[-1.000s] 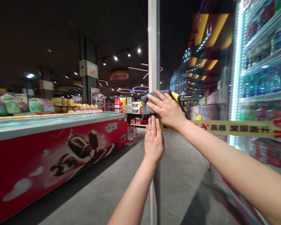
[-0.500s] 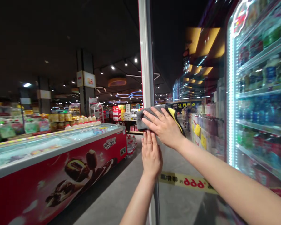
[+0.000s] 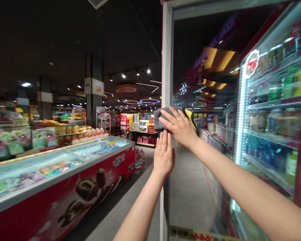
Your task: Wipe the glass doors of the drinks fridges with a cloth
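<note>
A glass door with a pale frame [image 3: 167, 60] stands in the middle of the view. My right hand [image 3: 179, 127] lies spread on a folded grey cloth [image 3: 159, 123] with a yellow and black edge, pressing it against the frame and the glass beside it. Just below the cloth, my left hand [image 3: 163, 152] rests against the frame, fingers straight and pointing up, with no object in it. The palms of both hands are hidden.
On the left stands a long red chest freezer [image 3: 110, 179] with a glass top. A lit drinks cooler [image 3: 271, 110] fills the right side. Behind are a dark pillar [image 3: 93, 107] and stocked shelves. A yellow strip [image 3: 185, 232] crosses the glass low down.
The view has tilted up, showing the door frame's top corner. The cloth and both hands are slightly further right and higher in the picture, still against the frame.
</note>
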### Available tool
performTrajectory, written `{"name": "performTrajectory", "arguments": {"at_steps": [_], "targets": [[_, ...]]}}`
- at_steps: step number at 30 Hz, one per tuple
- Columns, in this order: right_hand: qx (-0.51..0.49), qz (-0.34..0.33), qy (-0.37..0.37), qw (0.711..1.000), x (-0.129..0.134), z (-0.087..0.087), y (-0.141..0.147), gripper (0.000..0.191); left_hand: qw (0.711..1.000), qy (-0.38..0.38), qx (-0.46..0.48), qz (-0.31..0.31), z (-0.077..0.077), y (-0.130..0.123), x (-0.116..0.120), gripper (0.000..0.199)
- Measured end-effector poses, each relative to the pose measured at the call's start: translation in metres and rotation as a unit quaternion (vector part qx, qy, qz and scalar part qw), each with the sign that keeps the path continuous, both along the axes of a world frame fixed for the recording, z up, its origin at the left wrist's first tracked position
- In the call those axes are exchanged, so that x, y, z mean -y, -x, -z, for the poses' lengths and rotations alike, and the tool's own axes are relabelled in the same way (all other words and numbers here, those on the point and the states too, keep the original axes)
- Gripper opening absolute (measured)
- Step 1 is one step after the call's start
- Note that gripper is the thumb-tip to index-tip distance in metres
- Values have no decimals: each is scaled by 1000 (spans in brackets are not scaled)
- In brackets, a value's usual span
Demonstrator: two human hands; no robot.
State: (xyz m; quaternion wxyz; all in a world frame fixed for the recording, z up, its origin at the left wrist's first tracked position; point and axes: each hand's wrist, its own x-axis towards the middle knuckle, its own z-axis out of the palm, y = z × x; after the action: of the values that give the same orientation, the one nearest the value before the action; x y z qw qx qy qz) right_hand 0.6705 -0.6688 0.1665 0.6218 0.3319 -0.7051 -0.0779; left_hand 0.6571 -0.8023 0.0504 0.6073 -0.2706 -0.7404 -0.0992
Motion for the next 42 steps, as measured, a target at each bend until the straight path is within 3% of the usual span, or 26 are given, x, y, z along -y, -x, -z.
{"name": "performTrajectory", "arguments": {"at_steps": [3,5,8,11,15,18,20,22,24,28,30,32,37,39,42], "targets": [[9,0,38,999,3,-17,-17,53,1000,9,14,15,-33,-14,3,80],[11,1,54,998,5,-10,-30,54,999,21,22,30,-36,-24,8,81],[0,30,35,999,5,-7,-54,49,996,58,30,64,-30,-42,21,82],[-14,80,23,996,8,-36,-80,47,990,97,32,101,-31,-62,37,80],[-37,138,98,985,21,-83,-114,47,979,143,45,138,-44,-86,51,81],[-52,185,87,978,32,-78,-142,43,974,151,41,162,-47,-103,50,81],[-50,216,36,974,35,-64,-163,41,971,146,31,185,-44,-113,48,82],[-46,242,-15,969,35,-62,-184,39,966,146,21,211,-42,-125,45,81],[-52,264,-34,963,33,-79,-204,39,961,151,17,229,-41,-139,43,81],[-74,257,4,963,26,-138,-231,37,959,152,17,237,-42,-167,37,79],[-77,244,-3,967,23,-148,-242,36,960,149,13,236,-42,-180,31,78],[-67,249,-33,966,23,-139,-256,35,962,146,8,233,-41,-191,25,77],[38,254,-170,951,22,-94,-302,26,963,148,7,225,-41,-217,15,70],[59,251,-155,954,18,-93,-319,28,961,160,11,224,-42,-229,15,75],[55,267,-65,960,12,-97,-337,36,962,154,13,223,-39,-248,15,90]]}}
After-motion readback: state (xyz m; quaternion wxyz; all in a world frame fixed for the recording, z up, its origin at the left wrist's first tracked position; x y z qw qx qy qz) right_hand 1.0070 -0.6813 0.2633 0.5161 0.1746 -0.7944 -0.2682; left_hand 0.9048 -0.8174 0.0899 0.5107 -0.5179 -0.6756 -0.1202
